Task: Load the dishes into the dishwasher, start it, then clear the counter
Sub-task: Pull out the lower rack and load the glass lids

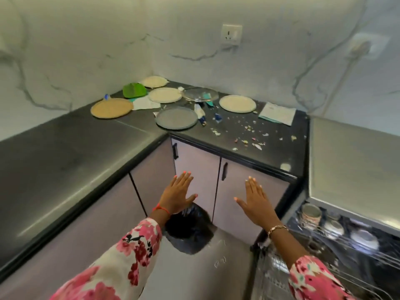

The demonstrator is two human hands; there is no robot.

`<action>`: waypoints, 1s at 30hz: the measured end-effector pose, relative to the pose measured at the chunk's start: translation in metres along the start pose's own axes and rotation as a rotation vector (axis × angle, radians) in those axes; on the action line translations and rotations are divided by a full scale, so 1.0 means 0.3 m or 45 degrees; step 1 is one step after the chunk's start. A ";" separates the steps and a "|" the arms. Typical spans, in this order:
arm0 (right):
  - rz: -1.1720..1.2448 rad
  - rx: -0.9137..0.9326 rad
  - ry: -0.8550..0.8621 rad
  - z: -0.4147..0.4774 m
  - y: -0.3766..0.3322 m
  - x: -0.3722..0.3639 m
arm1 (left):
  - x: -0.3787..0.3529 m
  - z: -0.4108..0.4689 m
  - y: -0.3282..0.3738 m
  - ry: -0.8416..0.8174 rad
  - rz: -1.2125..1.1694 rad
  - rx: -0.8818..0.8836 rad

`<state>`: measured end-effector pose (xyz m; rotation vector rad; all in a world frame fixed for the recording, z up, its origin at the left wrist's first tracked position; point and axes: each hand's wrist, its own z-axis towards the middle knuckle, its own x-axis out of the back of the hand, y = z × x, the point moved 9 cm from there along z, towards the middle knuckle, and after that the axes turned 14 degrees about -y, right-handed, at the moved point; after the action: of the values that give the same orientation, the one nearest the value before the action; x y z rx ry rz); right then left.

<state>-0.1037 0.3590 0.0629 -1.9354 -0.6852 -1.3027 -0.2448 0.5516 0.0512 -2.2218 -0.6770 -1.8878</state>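
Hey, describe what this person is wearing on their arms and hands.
Both arms wear sleeves, cream with pink and red flowers. The left hand has a red thread at the wrist and orange-pink painted nails; the right hand has a gold-coloured bracelet and paler nails.

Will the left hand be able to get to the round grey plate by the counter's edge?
Probably yes. The left hand is open and empty, held before the cabinet doors, and the round grey plate lies near the front edge of the black counter with nothing between them.
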 end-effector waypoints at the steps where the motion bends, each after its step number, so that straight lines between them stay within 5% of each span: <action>1: -0.005 0.008 0.000 0.050 -0.032 0.015 | 0.031 0.029 -0.049 0.019 -0.013 0.014; 21: 0.181 0.128 -0.034 1.267 -0.233 0.459 | 0.385 0.797 -0.842 0.121 -0.223 0.338; 26: 0.632 0.025 0.086 1.522 -0.202 0.559 | 0.419 0.957 -1.026 0.043 -0.284 0.384; 30: 1.283 -0.207 0.093 1.694 -0.167 0.550 | 0.430 1.059 -1.150 0.035 -0.389 0.396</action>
<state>0.2054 0.7960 0.1006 -1.9075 0.4379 -0.7682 -0.0932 1.0137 0.0527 -1.9828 -1.2705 -1.7814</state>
